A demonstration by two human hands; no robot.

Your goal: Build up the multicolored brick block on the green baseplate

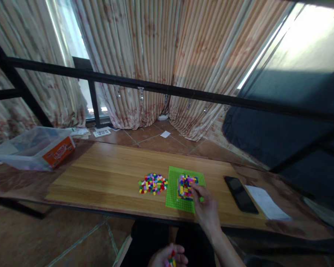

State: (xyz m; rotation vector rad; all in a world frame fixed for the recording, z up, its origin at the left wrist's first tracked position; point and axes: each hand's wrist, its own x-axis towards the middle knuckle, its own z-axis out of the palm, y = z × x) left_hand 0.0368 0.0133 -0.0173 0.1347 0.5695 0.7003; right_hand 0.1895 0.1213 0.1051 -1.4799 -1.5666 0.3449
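A green studded baseplate [171,189] lies on the wooden board, bearing a low block of multicoloured toy bricks [185,185]. My right hand [206,207] reaches over the right side of that block, thumb and fingertips pinched together at its top. Whatever the pinch may hold is too small to tell. Below the table edge, over my lap, my left hand [168,256] is palm up with curled fingers and cradles several small coloured bricks [171,261]. A loose pile of toy bricks [153,183] is spread just left of the baseplate.
A black phone [241,194] and white paper [267,202] lie right of the baseplate. At the far left stands a clear plastic bin [33,148] with an orange label. A black metal rail [161,88] crosses beyond the table, before striped curtains [153,48].
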